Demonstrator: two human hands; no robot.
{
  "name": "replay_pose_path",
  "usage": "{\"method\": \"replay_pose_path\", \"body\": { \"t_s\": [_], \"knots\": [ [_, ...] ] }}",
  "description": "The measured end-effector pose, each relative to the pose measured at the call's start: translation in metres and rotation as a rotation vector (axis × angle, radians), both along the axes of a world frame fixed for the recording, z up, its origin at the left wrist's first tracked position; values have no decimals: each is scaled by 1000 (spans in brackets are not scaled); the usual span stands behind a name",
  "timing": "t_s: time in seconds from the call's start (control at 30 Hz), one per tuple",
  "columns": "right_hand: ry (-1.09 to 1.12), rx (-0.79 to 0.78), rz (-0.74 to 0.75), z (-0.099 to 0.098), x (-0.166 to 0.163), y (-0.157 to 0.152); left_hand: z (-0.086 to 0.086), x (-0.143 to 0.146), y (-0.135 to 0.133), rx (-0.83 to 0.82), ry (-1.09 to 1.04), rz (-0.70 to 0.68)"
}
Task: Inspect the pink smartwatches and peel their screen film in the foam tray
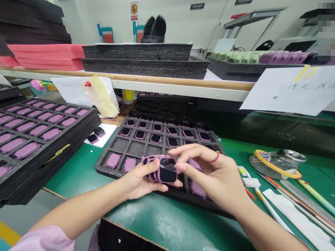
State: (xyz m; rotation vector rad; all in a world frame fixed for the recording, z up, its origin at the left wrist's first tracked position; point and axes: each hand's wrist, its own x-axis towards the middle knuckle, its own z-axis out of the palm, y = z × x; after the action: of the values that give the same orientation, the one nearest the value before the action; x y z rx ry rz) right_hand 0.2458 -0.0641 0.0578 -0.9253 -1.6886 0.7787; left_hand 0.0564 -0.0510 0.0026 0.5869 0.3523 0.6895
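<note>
Front watch (168,173): purple case, dark screen turned toward the wearer. A pale sheen crosses the upper screen; film or reflection, cannot tell. Location: in the left hand, over the near part of the tray.

Stack (148,164): further purple watches, fanned behind the front one; exact count hidden.

Left hand (142,177): closed around the stack, thumb on the upper left edge of the front watch, fingers beneath.

Right hand (214,172): thumb and forefinger bent at the front watch's right and top edges. Whether they pinch anything cannot be told.

Hazards, by judgement: the fanned stack is probably loose; a sideways push from the right fingers, or a slackened left thumb, could slide a watch out onto those below. Cases rubbing together could scratch. Bare fingertips on the screen could smudge it. A low right wrist could knock the near watches.

Tray (117,144): black foam, compartmented; far rows of screen-up watches (156,138), near row of back-up watches (113,160).

White pad (108,134): left of the tray, two watches on it.

Tray pile (83,129): far left, purple watches in rows.

Bottle (264,164): right, metal top, yellow ring around it. Brushes and a white cloth (298,216) nearer the wearer.

Table (167,223): green, under all.

Shelf (170,85): above, carrying foam slabs (141,54).
</note>
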Motion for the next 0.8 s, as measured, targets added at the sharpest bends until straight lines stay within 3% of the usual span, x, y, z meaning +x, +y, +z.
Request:
{"method": "replay_pose_path", "body": {
  "t_s": [0.17, 0.3, 0.5, 0.67, 0.8],
  "knots": [
    [355, 26, -190, 3, 7, 0, 1, -1, 1, 67, -80, -37],
    [389, 32, -212, 7, 9, -1, 4, -1, 0, 114, -108, -47],
    [122, 315, -287, 9, 9, -9, 3, -3, -1, 138, -129, -71],
    [-327, 629, -89, 0, 17, -24, 5, -3, -2, 135, -117, -62],
    [-379, 539, 57, -7, 18, -37, 8, -3, -4, 94, -64, -9]
  ]
}}
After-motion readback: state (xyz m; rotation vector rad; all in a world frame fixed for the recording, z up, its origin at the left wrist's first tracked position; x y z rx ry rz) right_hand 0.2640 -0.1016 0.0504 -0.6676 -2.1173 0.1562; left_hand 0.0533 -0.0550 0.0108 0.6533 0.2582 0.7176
